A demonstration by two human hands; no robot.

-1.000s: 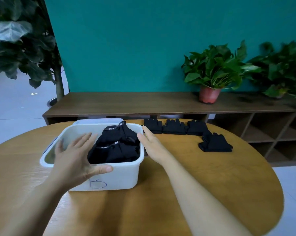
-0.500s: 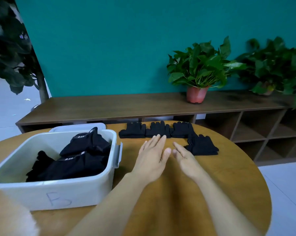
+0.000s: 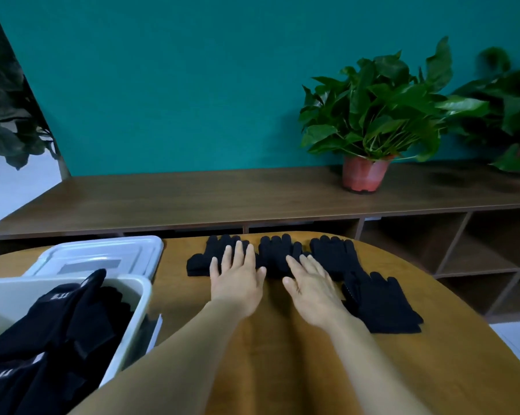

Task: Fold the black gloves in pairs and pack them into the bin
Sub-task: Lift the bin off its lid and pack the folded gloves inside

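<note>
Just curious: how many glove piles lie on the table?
4: far row has left pile, middle pile, right pile; nearer pile sits right. More gloves may hide underneath.

The bin (image 3: 139, 298), holding gloves (image 3: 58, 324), is sitting at the table's (image 3: 432, 369) left edge, lid (image 3: 103, 256) behind it. Three glove piles (image 3: 275, 250) are lining the far edge, a fourth pile (image 3: 384, 304) lying at the right edge.

left hand (image 3: 237, 283), right hand (image 3: 311, 284), flat, fingers straight
</note>
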